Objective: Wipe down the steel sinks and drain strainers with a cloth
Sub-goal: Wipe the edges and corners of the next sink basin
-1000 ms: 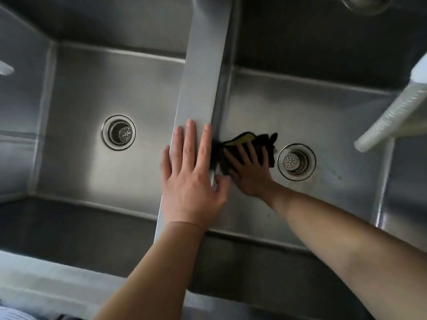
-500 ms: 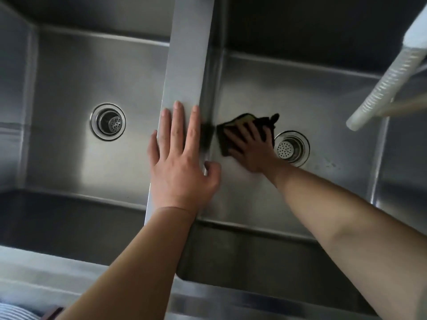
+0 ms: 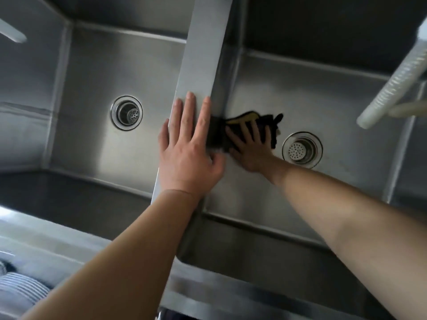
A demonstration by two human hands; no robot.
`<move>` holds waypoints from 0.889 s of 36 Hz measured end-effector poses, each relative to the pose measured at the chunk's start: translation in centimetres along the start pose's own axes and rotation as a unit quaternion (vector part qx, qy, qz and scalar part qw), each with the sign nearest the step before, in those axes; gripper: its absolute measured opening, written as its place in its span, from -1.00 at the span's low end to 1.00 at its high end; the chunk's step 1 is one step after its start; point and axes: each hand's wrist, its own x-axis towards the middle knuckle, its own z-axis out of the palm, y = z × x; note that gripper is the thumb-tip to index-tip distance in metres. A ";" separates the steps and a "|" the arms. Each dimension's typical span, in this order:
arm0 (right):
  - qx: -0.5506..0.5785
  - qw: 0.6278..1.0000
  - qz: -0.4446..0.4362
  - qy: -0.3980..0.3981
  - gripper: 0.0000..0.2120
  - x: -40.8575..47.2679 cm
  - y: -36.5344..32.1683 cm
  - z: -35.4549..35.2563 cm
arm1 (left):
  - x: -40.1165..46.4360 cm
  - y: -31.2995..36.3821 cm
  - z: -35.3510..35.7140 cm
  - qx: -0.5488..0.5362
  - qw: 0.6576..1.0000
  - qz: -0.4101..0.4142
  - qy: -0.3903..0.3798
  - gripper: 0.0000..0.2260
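Note:
Two steel sinks lie side by side below me, split by a steel divider (image 3: pixel 203 54). My left hand (image 3: pixel 188 146) rests flat on the divider, fingers straight. My right hand (image 3: pixel 250 148) presses a black cloth with a yellow edge (image 3: pixel 272 122) onto the floor of the right sink (image 3: pixel 300 88), fingers spread and straight. The cloth sits against the divider wall, just left of the right drain strainer (image 3: pixel 301 150). The left sink (image 3: pixel 97 72) has its own drain strainer (image 3: pixel 126 112), with nothing on it.
A white ribbed hose (image 3: pixel 392 86) hangs over the right sink's far right side. A white object (image 3: pixel 11 33) juts in at the upper left. The sink's front rim (image 3: pixel 69 239) runs along the bottom, with striped fabric (image 3: pixel 20 289) at the lower left.
My right hand has slid the cloth left, back against the divider wall, after drawing it slightly right half a second ago. My left hand stays on the divider. The camera view shifted.

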 end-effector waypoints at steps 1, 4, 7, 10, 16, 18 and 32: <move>-0.016 0.999 -0.029 -0.012 -0.41 -2.0 -0.4 1.5 | 0.0 -0.1 0.0 -0.001 1.000 0.000 -0.002 -0.13; -0.073 0.988 -0.129 -0.046 -0.43 -7.0 -1.3 5.2 | -0.1 -0.2 0.0 -0.002 1.000 0.003 -0.006 -0.13; -0.123 0.970 -0.193 -0.087 -0.44 -10.3 -2.0 7.2 | -0.1 0.0 -0.1 -0.002 1.000 0.001 -0.007 -0.14; -0.136 0.963 -0.203 -0.113 -0.49 -11.6 -1.9 7.8 | -0.2 0.1 -0.1 0.001 1.000 -0.003 -0.010 -0.14; -0.116 0.973 -0.144 -0.140 -0.50 -15.1 1.6 8.2 | -0.3 0.4 -0.6 0.002 1.000 -0.005 -0.024 -0.15; -0.102 0.978 -0.115 -0.140 -0.48 -16.8 4.0 8.7 | -0.3 0.5 -0.8 0.005 1.000 -0.007 -0.025 -0.16; 0.137 0.931 0.339 0.020 -0.42 -12.3 18.7 2.2 | -0.3 0.5 0.4 0.052 0.998 0.045 0.012 -0.15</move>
